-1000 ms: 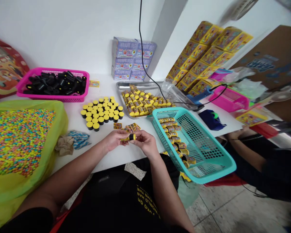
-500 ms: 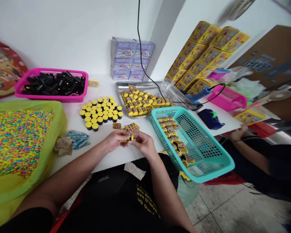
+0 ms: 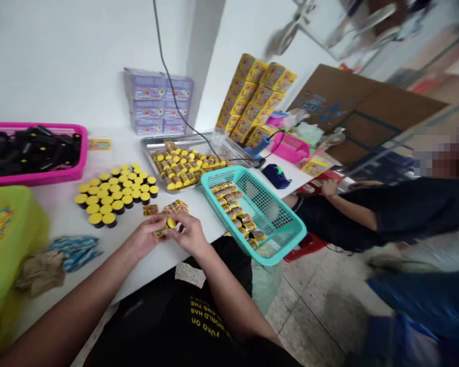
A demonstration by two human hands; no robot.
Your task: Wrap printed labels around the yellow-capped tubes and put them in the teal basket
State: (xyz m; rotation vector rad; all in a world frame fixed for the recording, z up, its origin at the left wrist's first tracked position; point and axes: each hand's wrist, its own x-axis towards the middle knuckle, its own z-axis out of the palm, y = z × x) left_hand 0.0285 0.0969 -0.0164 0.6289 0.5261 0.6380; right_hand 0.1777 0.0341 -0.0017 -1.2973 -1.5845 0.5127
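Both my hands meet at the near edge of the white table (image 3: 65, 216). My left hand (image 3: 144, 237) and my right hand (image 3: 189, 233) are closed together on one small yellow-capped tube (image 3: 170, 224) with a printed label around it. Just beyond my fingers lies a little pile of loose yellow labels (image 3: 174, 207). A cluster of black tubes with yellow caps (image 3: 115, 193) stands upright further back. To my right a teal basket (image 3: 286, 224) overhangs the table edge and holds a row of labelled tubes (image 3: 237, 214).
A metal tray (image 3: 150, 143) of labelled tubes sits behind the basket. A pink basket (image 3: 34, 176) of black tubes is at the left, above a green-lined bin (image 3: 19, 224) of coloured candy. Stacked purple boxes (image 3: 156, 99) and yellow boxes (image 3: 252, 97) line the wall. Another person (image 3: 371, 209) sits at the right.
The view has swung to the right, so everything on the table has shifted left. My hands keep working the same tube, which has turned so its yellow cap faces up.
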